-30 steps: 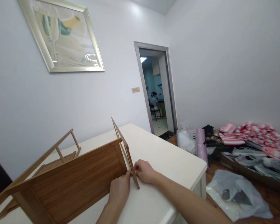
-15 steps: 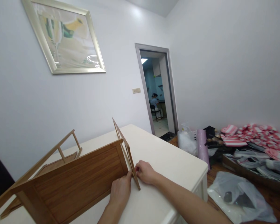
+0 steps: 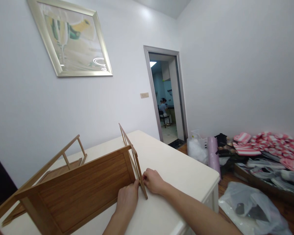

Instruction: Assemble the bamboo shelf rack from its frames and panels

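A brown wooden rack [image 3: 88, 187] with a slatted-looking panel lies tilted on a white table. At its right end stands a narrow wooden side frame [image 3: 136, 163]. My left hand [image 3: 128, 197] is closed at the lower corner where the panel meets this frame, its fingertips against the wood. On the frame's outer side, my right hand [image 3: 154, 181] is closed in a pinch, touching the frame at about the same height. Whatever sits between the right fingertips is hidden. Another wooden leg frame [image 3: 67, 158] rises behind the panel on the left.
The white table [image 3: 176, 166] has its right edge near my right forearm. On the floor to the right are a plastic bag [image 3: 254, 209], a pink roll [image 3: 213, 155], a box of wrapped items [image 3: 267, 178] and striped cloths [image 3: 271, 143]. A person [image 3: 163, 109] sits beyond the doorway.
The view has shifted very slightly. Both hands stay at the same corner of the rack, with no clear movement of the wood.
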Demonstrator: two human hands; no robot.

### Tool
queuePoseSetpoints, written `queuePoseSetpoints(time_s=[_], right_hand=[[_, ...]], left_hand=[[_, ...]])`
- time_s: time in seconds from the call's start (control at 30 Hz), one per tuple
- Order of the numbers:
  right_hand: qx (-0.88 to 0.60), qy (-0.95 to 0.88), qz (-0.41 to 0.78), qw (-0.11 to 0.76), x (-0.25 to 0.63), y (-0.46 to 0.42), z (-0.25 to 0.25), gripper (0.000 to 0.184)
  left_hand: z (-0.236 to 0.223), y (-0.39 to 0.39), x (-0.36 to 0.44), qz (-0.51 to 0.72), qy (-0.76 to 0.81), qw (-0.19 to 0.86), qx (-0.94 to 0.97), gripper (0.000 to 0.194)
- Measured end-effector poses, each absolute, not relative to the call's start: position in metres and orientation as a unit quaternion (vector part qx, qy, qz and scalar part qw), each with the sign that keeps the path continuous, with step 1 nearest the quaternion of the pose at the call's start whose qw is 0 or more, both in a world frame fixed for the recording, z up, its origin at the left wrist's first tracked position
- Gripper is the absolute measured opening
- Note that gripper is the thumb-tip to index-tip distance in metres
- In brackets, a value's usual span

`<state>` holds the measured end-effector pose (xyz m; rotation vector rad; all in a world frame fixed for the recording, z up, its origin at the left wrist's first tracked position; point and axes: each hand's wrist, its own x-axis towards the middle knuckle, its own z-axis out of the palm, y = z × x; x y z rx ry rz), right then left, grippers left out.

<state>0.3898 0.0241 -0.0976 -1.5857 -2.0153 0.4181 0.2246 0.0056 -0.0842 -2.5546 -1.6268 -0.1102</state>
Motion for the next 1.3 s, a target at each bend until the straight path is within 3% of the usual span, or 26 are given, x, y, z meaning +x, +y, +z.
queuePoseSetpoints(time_s=[0.4,1.3], right_hand=[[-0.588,-0.744,0.160,0.273,0.390,0.026,-0.100,0.015],[-0.577,-0.761,0.141,0.262,0.392,0.027,-0.101,0.016]], left_hand=[[-0.091,0.009,0.223,-0.103,-0.525,0.057,-0.843,0.033],[-0.079,0.001,0.226,-0.067,-0.547,0.034,-0.833,0.031]])
